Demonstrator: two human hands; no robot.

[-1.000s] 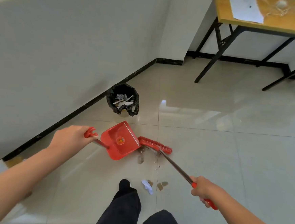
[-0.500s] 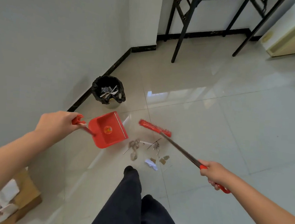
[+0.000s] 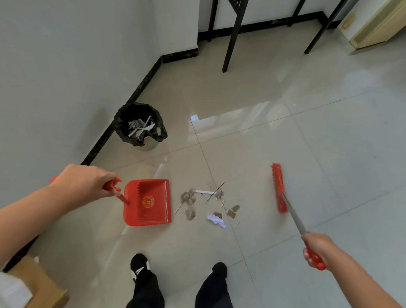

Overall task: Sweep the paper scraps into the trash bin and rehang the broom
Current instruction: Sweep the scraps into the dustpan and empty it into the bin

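Observation:
Paper scraps lie scattered on the tiled floor: grey crumples, a white strip, brown bits and a white crumple. Left of them sits a red dustpan with its mouth facing the scraps; my left hand grips its red handle. My right hand holds the red grip of a broom whose metal shaft runs up to the red brush head, right of the scraps and apart from them. A trash bin lined with a black bag stands by the wall and holds paper.
A grey wall with a black skirting runs along the left. Black table legs stand at the back and a cream cabinet at the top right. A cardboard box sits at the bottom left. My feet are just below the scraps.
The broom head has swung from just above the scraps to their right. The dustpan has turned so its mouth faces the pile. The view has tilted further down.

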